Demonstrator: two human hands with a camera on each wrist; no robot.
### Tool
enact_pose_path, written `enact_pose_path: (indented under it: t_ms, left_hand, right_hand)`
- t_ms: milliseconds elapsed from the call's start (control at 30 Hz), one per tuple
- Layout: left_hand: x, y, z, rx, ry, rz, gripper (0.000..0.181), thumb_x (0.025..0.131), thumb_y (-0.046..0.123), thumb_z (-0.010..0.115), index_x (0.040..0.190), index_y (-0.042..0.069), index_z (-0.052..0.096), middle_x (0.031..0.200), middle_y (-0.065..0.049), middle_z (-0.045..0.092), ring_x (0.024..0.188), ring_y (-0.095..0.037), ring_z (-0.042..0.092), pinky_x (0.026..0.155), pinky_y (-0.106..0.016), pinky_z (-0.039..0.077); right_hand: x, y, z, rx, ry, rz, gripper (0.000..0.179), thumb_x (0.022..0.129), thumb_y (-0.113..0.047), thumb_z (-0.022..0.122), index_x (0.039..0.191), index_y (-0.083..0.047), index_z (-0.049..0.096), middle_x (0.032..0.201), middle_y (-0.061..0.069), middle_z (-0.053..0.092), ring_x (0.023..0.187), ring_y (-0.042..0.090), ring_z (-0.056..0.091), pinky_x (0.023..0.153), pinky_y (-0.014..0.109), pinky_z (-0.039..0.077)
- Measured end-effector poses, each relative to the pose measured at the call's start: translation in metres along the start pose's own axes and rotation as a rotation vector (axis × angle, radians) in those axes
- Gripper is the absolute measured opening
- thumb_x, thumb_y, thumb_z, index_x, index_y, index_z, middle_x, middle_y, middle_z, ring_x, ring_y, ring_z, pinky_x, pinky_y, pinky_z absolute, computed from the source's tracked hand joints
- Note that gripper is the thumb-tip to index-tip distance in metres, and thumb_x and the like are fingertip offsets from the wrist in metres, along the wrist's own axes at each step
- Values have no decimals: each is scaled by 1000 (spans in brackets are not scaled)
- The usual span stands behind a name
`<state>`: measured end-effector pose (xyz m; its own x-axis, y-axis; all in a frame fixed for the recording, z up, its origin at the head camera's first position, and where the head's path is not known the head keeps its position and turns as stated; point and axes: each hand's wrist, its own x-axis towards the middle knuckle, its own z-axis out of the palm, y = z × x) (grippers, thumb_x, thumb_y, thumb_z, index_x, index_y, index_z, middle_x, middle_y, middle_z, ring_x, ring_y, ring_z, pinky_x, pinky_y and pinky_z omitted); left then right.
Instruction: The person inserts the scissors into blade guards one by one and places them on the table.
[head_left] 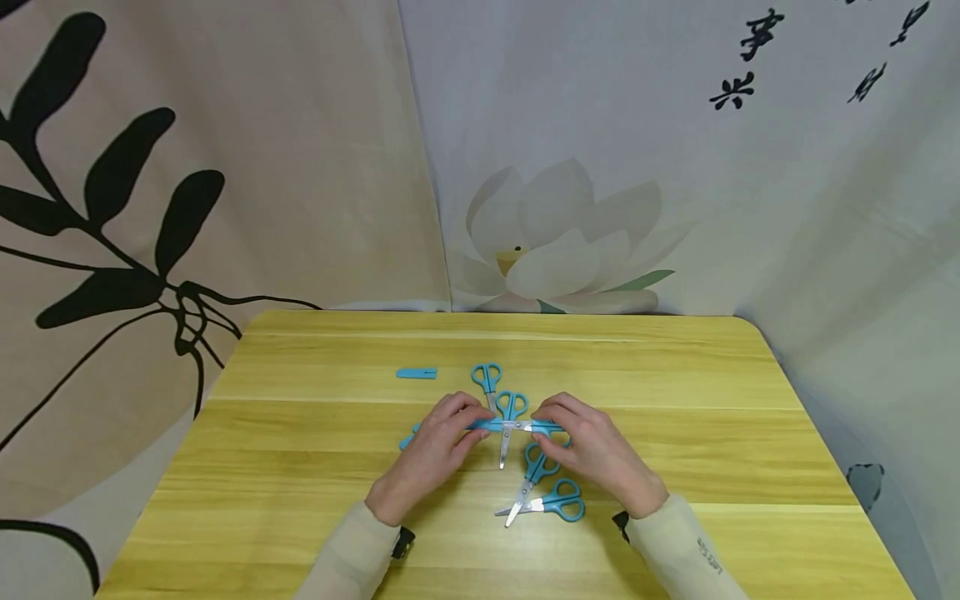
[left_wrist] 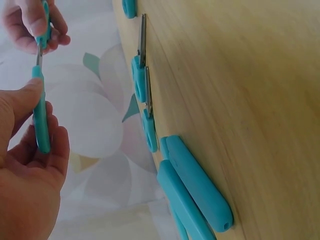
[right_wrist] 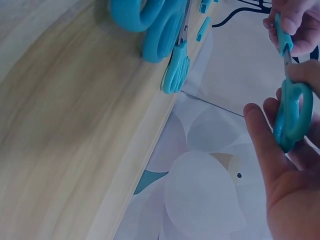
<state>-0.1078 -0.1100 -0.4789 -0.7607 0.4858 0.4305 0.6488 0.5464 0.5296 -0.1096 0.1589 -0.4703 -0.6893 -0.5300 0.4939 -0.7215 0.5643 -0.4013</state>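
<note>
My right hand [head_left: 600, 446] grips the blue handles of a pair of scissors [right_wrist: 295, 112], its blades pointing left. Over the blade end is a slim blue blade cover [left_wrist: 41, 122], which my left hand [head_left: 435, 442] pinches between thumb and fingers. A short length of bare metal shows between cover and handles; the tip is hidden inside the cover. Both hands are raised above the table. Beneath and around them lie other blue-handled scissors with bare blades: one upright pair [head_left: 512, 405], one farther back [head_left: 486, 375], and two crossing pairs nearer, one of them [head_left: 564, 502] lying sideways.
A loose blue cover [head_left: 416, 373] lies on the wooden table [head_left: 300, 467] at the back left. More covers [left_wrist: 200, 185] lie side by side near my left hand, partly hidden by it in the head view. Printed curtains [head_left: 600, 125] stand behind the table.
</note>
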Motion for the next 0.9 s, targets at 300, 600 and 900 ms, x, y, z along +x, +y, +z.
enact_pose_path:
  t_ms: [300,600,900]
  left_hand:
    - [1,2,1,-6,3,12,20,95,9,75,115,9,76,112,1,63,104,-15,58,86,-29,56]
    - [2,3,1,-17,7,20,20,94,9,75,114,8,76,111,1,63,102,-15,58,84,-27,56]
    - [2,2,2,-28,8,15,19,95,8,75,113,9,76,111,1,63,101,-14,58,82,-26,55]
  right_hand:
    - [2,-1,0,-10,5,-18,25,84,-12,86,104,-8,72,108,0,67,91,13,68,77,28,61]
    - [3,-3,2,-8,8,-28,25,83,-10,86,104,-8,72,107,0,67,91,14,69,78,28,61]
    - [5,-4,5,12,4,-34,24,84,-9,86,103,-8,72,107,0,68,92,13,68,79,28,60]
